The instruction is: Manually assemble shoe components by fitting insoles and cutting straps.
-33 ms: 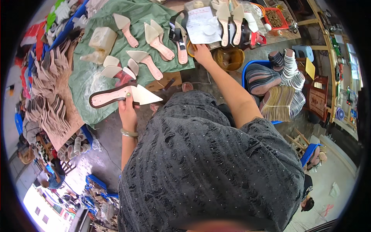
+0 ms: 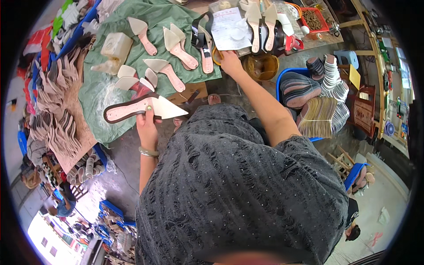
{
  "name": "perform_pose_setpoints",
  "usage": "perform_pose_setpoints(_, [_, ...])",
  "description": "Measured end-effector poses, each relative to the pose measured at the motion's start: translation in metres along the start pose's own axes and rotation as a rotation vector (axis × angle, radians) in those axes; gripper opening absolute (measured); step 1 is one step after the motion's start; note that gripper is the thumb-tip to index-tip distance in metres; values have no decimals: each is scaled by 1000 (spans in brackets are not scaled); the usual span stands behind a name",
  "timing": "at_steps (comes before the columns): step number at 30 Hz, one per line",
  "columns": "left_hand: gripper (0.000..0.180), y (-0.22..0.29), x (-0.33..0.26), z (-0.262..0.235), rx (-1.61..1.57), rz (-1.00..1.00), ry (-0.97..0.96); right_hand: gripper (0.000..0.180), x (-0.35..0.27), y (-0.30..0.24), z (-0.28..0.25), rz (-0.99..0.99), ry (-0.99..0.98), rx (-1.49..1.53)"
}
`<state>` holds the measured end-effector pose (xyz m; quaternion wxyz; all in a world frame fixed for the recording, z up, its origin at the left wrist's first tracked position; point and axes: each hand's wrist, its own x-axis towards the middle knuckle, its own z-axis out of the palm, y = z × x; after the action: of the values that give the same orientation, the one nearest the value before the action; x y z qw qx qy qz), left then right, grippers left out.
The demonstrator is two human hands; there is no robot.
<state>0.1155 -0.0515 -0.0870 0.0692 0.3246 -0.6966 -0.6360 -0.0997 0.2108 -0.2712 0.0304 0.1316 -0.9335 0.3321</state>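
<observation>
My left hand [image 2: 148, 123] grips a flat shoe sole [image 2: 128, 110] with a dark rim, pink insole and cream pointed toe, held level above the green cloth [image 2: 110, 84]. My right hand [image 2: 230, 62] is stretched forward to the bench edge. Its fingers are at a yellow ring-shaped object [image 2: 215, 56] beside a white paper sheet [image 2: 229, 26]; whether they grip it is hidden. Several pink and cream pointed soles [image 2: 176, 48] lie on the cloth, with a black strap piece [image 2: 201, 34] near the sheet.
A translucent plastic jug [image 2: 115, 46] stands on the cloth at the left. Stacks of beige cut pieces [image 2: 53, 101] fill the left side. A brown bowl [image 2: 261, 66], a blue tub [image 2: 282, 79] with stacked soles and a red basket [image 2: 314, 20] are at the right.
</observation>
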Motion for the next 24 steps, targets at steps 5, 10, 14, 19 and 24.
perform_pose_setpoints(5, [27,16,3,40,-78,56,-97,49,-26,-90,-73,74,-789,744])
perform_pose_setpoints(10, [29,43,5,77,-20,253,-137,67,-61,-159,-120,204,-864,1691])
perform_pose_setpoints(14, [28,62,6,87,41,299,-184,63,-80,-165,-133,149,-731,1740])
perform_pose_setpoints(19, [24,29,15,92,98,457,-694,28,-88,-164,-141,373,-132,1672])
perform_pose_setpoints(24, [49,37,25,93,-106,95,-949,21,-76,-118,-165,420,285,1437])
